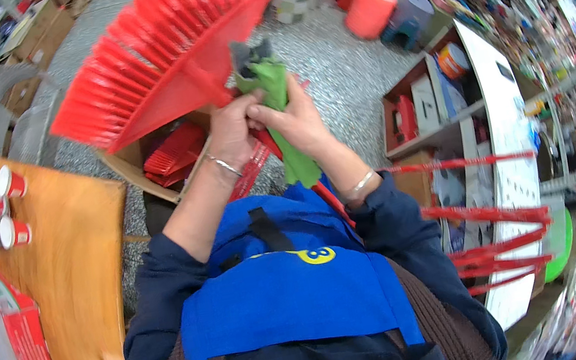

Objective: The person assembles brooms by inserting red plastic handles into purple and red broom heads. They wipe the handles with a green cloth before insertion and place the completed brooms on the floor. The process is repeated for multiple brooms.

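Observation:
A red broom (171, 108) points away from me to the upper left, its wide fan of bristles uppermost. My left hand (229, 127) is closed around its red handle, just below the head. Close beside it, my right hand (295, 118) grips a green cloth (298, 161), whose upper end is bunched with a dark grey patch. The cloth hangs down over the handle, and the two thumbs nearly meet. Lower down, the red handle shows again against my blue apron (286, 300). How far the cloth wraps around the handle is hidden by my fingers.
Below the broom head stands a cardboard box (135, 172) with red broom heads inside. To the left, a wooden table (85, 254) bears several paper cups (16, 231). Red strips (490, 212) stretch toward the white counter (504, 118) at right. Coloured stools (371, 9) stand farther off.

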### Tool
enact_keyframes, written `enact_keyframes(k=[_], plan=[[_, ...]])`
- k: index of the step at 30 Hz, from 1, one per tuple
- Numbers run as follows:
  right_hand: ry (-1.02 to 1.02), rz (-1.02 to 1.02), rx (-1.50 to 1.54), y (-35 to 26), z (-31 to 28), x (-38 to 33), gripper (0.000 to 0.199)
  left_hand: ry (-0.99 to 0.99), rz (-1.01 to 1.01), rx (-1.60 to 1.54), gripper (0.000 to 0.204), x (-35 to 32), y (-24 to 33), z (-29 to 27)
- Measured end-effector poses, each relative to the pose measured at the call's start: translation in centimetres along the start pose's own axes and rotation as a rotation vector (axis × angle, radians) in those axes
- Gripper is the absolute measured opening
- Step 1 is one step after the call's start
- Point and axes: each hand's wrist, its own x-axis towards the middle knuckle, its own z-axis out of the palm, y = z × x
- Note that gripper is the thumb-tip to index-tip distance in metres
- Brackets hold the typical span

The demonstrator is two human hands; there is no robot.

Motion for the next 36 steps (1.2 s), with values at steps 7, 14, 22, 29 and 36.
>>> enact_keyframes(k=[7, 14, 22, 29, 36], plan=[[0.273, 0.173, -0.374, -0.3, -7.9, -3.1, 0.045, -0.311, -0.012, -0.181, 0.027, 2.6, 1.6, -2.3], [0.019, 0.127, -0.723, -1.8, -6.8, -9.7, 0.057, -0.424, -0.072, -0.308, 0.037, 5.3, 4.0, -0.5], [0.345, 0.078, -0.684, -2.5, -12.3, -12.5, 0.057, -0.410, 0.079, 0.225, 0.047, 4.1, 1.6, 4.1], [0.548, 0.324, -0.857, -2.6, -19.4, -17.4, 0.054, -0.164, -0.263, 0.332, 0.025, 1.7, -2.8, -1.4], [0.511, 0.352, -1.230, 3.0, -21.1, -16.7, 0.048, -0.296, -0.326, 0.376, 0.021, 0.8, -5.8, -2.7]])
